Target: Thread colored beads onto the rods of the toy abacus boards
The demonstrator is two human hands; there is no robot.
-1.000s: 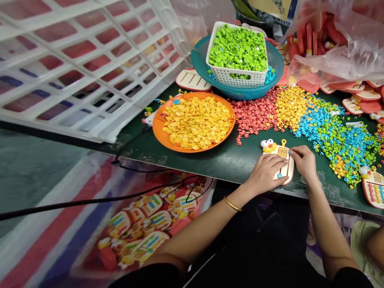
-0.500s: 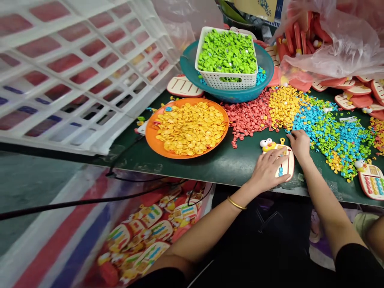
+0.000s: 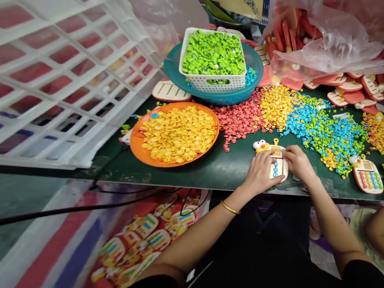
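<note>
A cream-and-red toy board (image 3: 281, 165) with a duck-like head, bulging white eyes and a yellow loop lies on the green table. Several blue beads (image 3: 275, 169) sit in one of its slots. My left hand (image 3: 260, 170) holds the board from the left, its thumb along the lower edge and its fingers across the face. At the board's upper right, my right hand (image 3: 298, 162) pinches a small blue bead, mostly hidden by the fingertips. Loose blue and green beads (image 3: 322, 127) lie heaped beyond my right hand, next to yellow beads (image 3: 277, 105) and red beads (image 3: 240, 116).
An orange plate (image 3: 136, 146) of yellow discs stands left. Behind it, a white basket (image 3: 214, 82) of green pieces sits in a teal basin (image 3: 172, 66). A filled toy board (image 3: 368, 178) lies right. A white crate (image 3: 87, 154) leans left; cables (image 3: 60, 209) cross below the table.
My right hand has moved from the edge of the bead heap onto the board's upper right. My left hand still holds the board. The view has shifted slightly.
</note>
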